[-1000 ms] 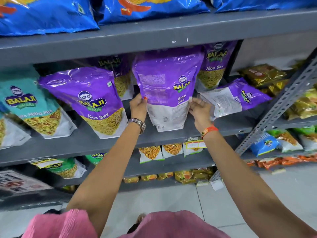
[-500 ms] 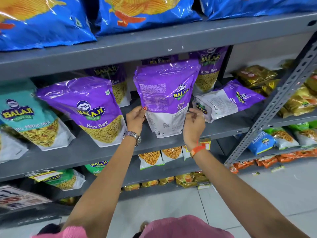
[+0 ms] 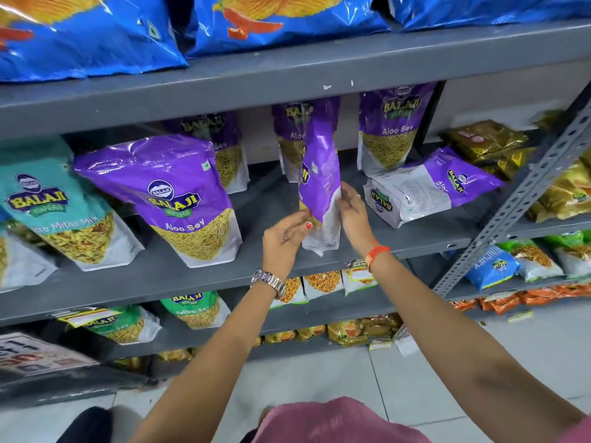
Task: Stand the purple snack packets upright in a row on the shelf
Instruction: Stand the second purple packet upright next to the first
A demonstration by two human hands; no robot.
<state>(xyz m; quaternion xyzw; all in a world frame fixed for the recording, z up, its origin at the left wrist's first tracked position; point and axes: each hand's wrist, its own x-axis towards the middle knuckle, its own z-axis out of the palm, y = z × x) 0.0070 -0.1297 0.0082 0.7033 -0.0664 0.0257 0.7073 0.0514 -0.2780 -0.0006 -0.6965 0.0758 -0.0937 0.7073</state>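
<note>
A purple Aloo Sev packet (image 3: 319, 174) stands edge-on to me at the front of the grey middle shelf (image 3: 179, 276). My left hand (image 3: 284, 238) grips its lower left side and my right hand (image 3: 353, 215) presses its lower right side. To the left another purple packet (image 3: 172, 193) stands upright, face forward. On the right a purple packet (image 3: 428, 187) lies flat on its back. Three more purple packets stand at the rear: one behind the left packet (image 3: 224, 145), one behind the held one (image 3: 289, 135), one further right (image 3: 391, 126).
A teal Mitha Mix packet (image 3: 54, 206) stands at the left. Blue chip bags (image 3: 89, 33) fill the shelf above. Gold packets (image 3: 489, 142) sit beyond a perforated upright post (image 3: 518, 199). Lower shelves hold green and yellow snack packs. Tiled floor lies below.
The held packet has turned from showing its back face to edge-on, and came down toward the shelf. Both hands shifted with it, now closer together at its base.
</note>
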